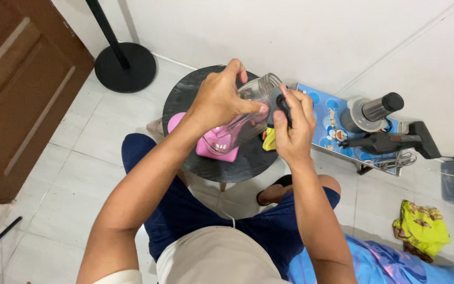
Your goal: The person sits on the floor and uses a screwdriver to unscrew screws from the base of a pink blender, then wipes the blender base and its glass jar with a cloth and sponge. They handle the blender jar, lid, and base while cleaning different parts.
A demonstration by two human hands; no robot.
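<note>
From the head camera, looking down over the person's lap, the left hand (219, 102) wraps around a clear glass jar (243, 118), fingers curled over its upper side and thumb near the mouth, so this hand is clamped on the jar. The jar is held tilted, almost on its side, with its threaded open mouth pointing toward the right hand. It hangs in the air above a small round dark counter (185, 97), not resting on it.

The right hand (292, 129) is closed on a small black part (281, 103), pressed right at the rim of the jar's mouth; the fingers cover most of it, so its exact shape cannot be told. The two hands are close together, meeting at the jar's opening.

Under the jar, on the counter, stands a pink object (214, 144), seen partly through the glass. Just beside it, below the right hand, a bit of yellow cloth (269, 139) shows at the counter's edge.

Around this, on the white tiled floor: a black round stand base (125, 67) with its pole near the wall, a brown wooden door (17, 89) at the left, and a blue patterned board (327, 121) to the right of the counter. Farther right are a grey appliance with a black knob (371, 111), a dark handheld vacuum (395, 141), and a crumpled yellow patterned cloth (421, 227).
</note>
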